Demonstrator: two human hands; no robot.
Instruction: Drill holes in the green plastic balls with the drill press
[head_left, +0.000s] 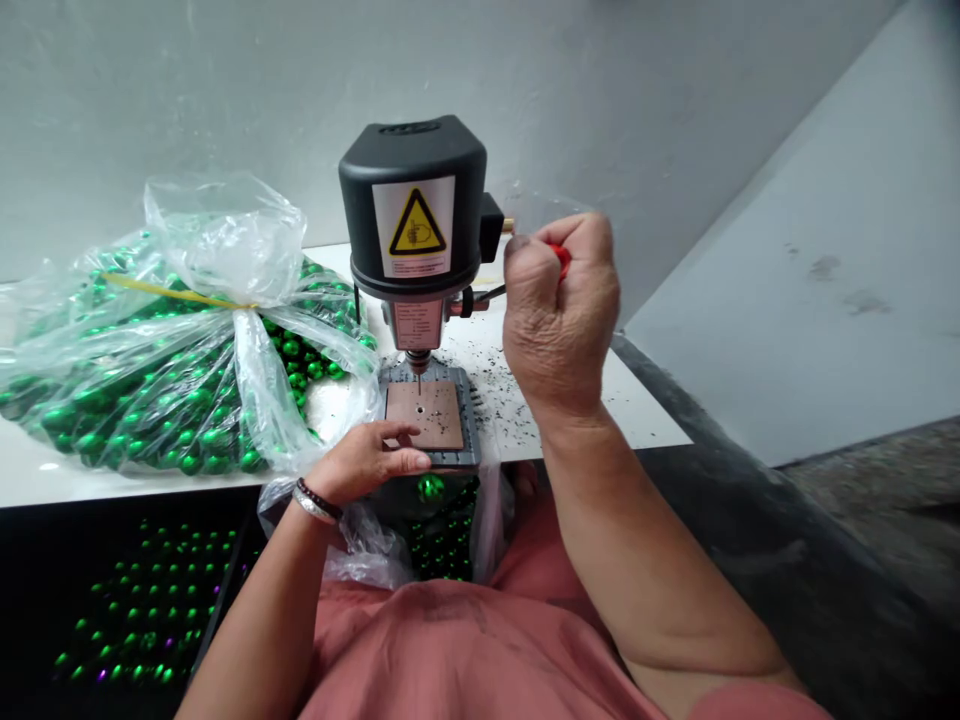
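Observation:
My right hand is raised beside a small black bench drill press, its fingers wrapped round the red-knobbed feed lever. My left hand rests at the front left edge of the brown work plate, fingers apart and holding nothing. A thin drill bit points down above the small hole in the plate. Just below the table edge, under my left fingertips, is a shiny green ball. Beneath it a clear plastic bag hangs at my lap with more green balls inside.
A large clear bag of green balls, with a yellow tie, lies on the white table to the left. Dark shavings litter the table right of the drill. Many green balls sit in a dark container at lower left.

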